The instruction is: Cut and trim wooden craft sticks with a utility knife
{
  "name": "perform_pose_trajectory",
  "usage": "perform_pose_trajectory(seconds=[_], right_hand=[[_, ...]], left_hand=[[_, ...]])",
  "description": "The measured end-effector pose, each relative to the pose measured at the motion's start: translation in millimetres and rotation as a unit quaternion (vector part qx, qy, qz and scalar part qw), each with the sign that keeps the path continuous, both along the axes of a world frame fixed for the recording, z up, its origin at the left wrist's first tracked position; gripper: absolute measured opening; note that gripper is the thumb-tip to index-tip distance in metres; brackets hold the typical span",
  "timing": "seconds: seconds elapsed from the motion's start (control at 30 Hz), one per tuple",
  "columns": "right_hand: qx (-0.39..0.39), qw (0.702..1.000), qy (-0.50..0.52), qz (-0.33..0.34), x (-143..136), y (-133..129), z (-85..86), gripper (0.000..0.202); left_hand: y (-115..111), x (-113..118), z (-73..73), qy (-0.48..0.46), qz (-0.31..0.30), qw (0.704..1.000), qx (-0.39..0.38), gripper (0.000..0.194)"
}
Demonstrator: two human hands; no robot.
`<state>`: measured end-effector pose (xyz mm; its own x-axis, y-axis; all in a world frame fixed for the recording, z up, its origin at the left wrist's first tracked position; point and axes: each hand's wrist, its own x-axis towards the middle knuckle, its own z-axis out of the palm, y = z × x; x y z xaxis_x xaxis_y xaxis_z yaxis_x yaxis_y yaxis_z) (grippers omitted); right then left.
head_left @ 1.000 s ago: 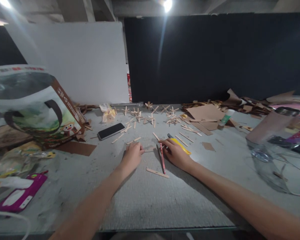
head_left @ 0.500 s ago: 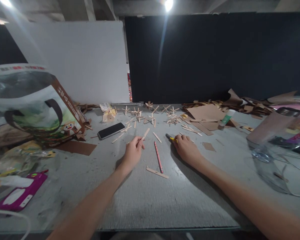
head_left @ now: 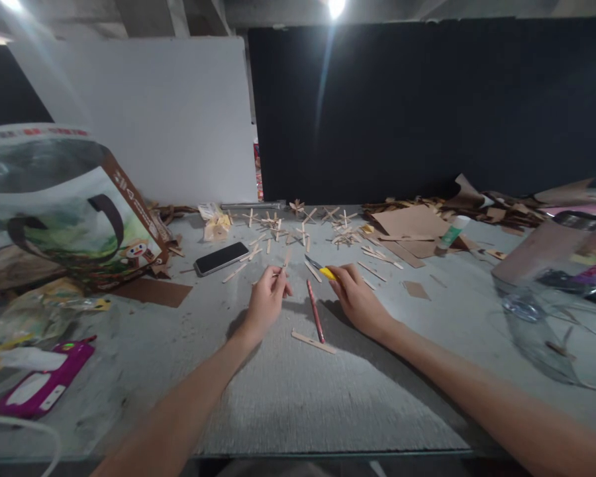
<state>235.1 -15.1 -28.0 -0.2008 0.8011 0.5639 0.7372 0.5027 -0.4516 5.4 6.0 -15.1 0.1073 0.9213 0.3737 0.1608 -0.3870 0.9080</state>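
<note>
My left hand [head_left: 268, 291] is closed, pinching a wooden craft stick [head_left: 287, 257] that points up and away from its fingertips. My right hand [head_left: 357, 296] grips a utility knife [head_left: 326, 271] with a yellow body; its grey blade end points up and to the left, towards the held stick but apart from it. A loose craft stick [head_left: 312, 271] lies beyond the knife. Between the hands a red patterned pencil [head_left: 315, 311] rests on the grey table. Nearer to me, another craft stick [head_left: 312, 342] lies crosswise by the pencil's end.
Several crossed-stick pieces [head_left: 302, 235] spread across the back. A black phone [head_left: 222, 258] lies left of them, beside a large printed bag [head_left: 74, 212]. Cardboard [head_left: 407, 224] and a glue stick [head_left: 454, 230] are at back right. A purple device [head_left: 44, 384] sits at front left.
My right hand has picked the knife up off the table and brought it left, turning its blade end towards the left hand. The left hand has tilted its stick more upright.
</note>
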Motion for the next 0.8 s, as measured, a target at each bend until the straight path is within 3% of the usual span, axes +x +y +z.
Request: perform_pose_trajectory(seconds=[0.37,0.6,0.8], right_hand=[[-0.004,0.998,0.061,-0.006,7.4,8.4,-7.4,0.038],[-0.016,0.998,0.06,-0.03,7.6,7.3,-5.8,0.04],[-0.014,0.997,0.062,-0.049,8.0,6.3,-2.9,0.038]], left_hand=[[-0.1,-1.8,0.0,0.045,0.042,0.998,0.029,0.035],[3.6,-7.4,1.5,0.133,0.041,0.984,0.114,0.023],[9.4,-8.6,-3.4,0.198,0.032,0.978,0.064,0.008]])
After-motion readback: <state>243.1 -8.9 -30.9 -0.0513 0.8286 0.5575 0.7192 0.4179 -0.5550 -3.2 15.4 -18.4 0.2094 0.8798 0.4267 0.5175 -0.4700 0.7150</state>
